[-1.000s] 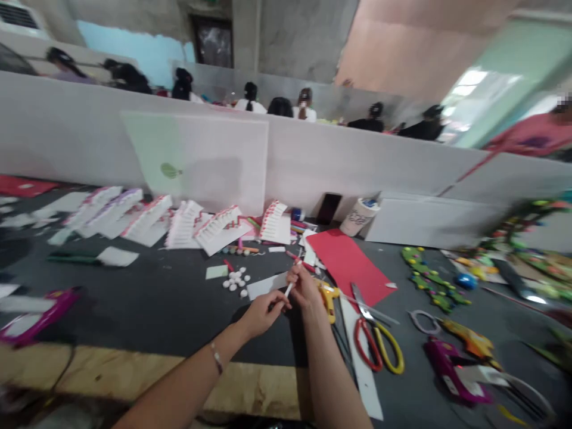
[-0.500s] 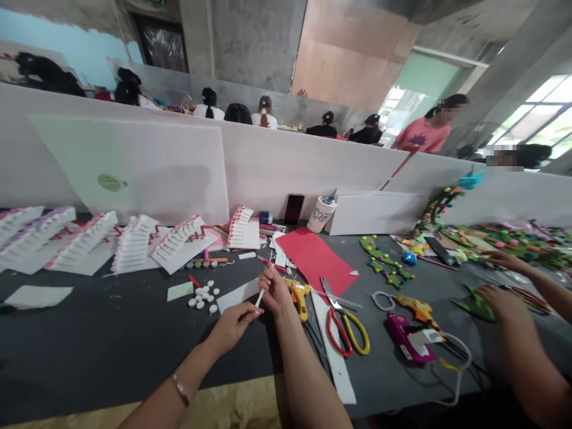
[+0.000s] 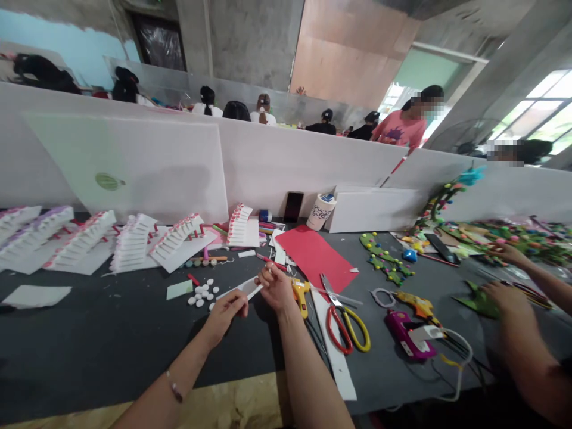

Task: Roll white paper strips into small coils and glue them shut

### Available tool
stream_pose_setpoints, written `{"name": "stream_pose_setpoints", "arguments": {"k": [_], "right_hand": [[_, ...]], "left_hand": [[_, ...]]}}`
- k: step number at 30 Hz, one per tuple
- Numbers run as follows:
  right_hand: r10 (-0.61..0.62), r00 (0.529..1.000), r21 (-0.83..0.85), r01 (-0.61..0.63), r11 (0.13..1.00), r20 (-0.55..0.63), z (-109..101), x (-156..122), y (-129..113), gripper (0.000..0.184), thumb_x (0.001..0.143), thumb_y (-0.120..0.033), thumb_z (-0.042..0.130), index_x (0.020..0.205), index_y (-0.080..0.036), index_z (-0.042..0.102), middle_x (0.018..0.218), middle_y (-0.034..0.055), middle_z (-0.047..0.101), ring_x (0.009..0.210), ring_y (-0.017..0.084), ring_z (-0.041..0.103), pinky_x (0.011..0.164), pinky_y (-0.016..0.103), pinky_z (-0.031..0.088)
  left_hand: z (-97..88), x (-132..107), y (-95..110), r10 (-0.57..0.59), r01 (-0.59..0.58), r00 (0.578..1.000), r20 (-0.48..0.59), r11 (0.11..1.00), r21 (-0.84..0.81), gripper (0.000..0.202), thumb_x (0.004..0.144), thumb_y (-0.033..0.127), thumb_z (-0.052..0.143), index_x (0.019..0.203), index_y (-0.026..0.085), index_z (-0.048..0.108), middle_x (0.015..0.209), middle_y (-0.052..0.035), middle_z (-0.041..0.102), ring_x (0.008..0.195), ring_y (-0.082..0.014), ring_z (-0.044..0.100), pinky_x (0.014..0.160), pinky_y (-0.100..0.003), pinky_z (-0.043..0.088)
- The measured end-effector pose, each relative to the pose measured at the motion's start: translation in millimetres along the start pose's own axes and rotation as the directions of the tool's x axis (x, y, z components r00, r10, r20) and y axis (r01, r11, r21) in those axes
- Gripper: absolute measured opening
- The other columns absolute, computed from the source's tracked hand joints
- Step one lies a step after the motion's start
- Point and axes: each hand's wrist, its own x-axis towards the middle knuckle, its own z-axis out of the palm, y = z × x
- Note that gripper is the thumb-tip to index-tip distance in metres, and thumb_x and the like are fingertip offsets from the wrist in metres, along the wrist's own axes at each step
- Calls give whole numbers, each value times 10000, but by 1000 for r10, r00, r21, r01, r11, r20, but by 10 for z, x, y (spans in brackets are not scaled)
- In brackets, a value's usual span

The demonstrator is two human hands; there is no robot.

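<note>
My left hand (image 3: 226, 314) and my right hand (image 3: 276, 287) meet over the dark table (image 3: 102, 345), both pinched on a thin white strip (image 3: 247, 288) that runs between them. The strip lies low, close to the table surface. Just left of it sits a cluster of small white balls (image 3: 202, 295) and a pale green paper scrap (image 3: 179, 290). A yellow glue gun (image 3: 300, 294) lies right beside my right hand.
Red-and-yellow scissors (image 3: 342, 325), a red sheet (image 3: 315, 256), a purple glue gun (image 3: 406, 336) and a white cup (image 3: 322, 211) lie to the right. Folded white paper stacks (image 3: 131, 241) line the back left. Another person's hands (image 3: 500, 298) work at the right.
The camera swung right, then steadied. My hands lowered slightly; the left hand slid left along the strip, which now lies flatter between them.
</note>
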Motion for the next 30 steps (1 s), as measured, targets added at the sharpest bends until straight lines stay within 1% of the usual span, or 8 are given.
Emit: {"name": "stream_pose_setpoints", "arguments": {"k": [4,8,12,16,19,21,27,30], "right_hand": [[46,998,-251,-33,967,47,69,-47,46,310,652,-417,781,785,-221,582,538,-100,346,504,84,303,552,239,309],[103,991,-497,-46,867,87,113,-124,56,259,649,-376,796,783,-193,671,590,-72,486,568,93,385,571,244,293],[140,982,-624,-29,781,129,142,-186,-4,274,680,-424,779,739,-171,693,654,-43,574,638,107,453,628,253,326],[197,969,-649,-54,759,150,160,-249,-25,345,654,-488,784,718,-163,689,636,-34,596,632,113,468,640,261,344],[241,957,-638,-84,765,162,137,-281,4,352,687,-509,759,708,-168,671,618,-35,594,607,107,454,623,258,331],[257,952,-633,-95,768,168,108,-284,34,345,725,-507,733,695,-170,663,586,-40,567,585,101,432,601,255,309],[228,963,-611,-93,786,147,64,-280,107,336,694,-503,749,714,-177,673,578,-42,538,570,102,417,575,253,307],[190,973,-602,-73,795,132,76,-276,110,305,687,-485,745,700,-193,657,619,-20,590,606,126,477,612,268,355]], "left_hand": [[-94,44,7,-61,51,997,-38,975,-216,401,748,546,681,691,163,576,574,36,443,551,-95,371,550,-237,310],[-160,62,-6,-44,26,996,-76,975,-219,427,717,570,709,733,153,619,606,35,427,566,-90,341,550,-235,284],[-192,87,-25,-24,9,997,-78,981,-191,451,725,590,701,740,146,621,603,43,398,559,-83,317,541,-230,261],[-174,73,-16,-35,28,999,-27,976,-214,472,713,596,715,701,136,611,635,31,442,579,-81,365,550,-222,288],[-151,52,-18,-91,103,994,55,946,-307,479,649,583,774,693,132,617,669,11,512,631,-100,454,592,-229,332],[-142,48,-36,-127,153,987,94,916,-371,473,625,565,801,700,129,633,666,7,541,616,-90,450,593,-224,328],[-113,30,-96,-171,172,984,49,841,-514,415,559,464,878,718,126,697,621,23,547,582,-62,433,576,-211,305],[-100,34,-93,-184,185,981,61,792,-582,430,564,414,889,851,132,738,662,6,604,587,-67,467,580,-220,318]]}}
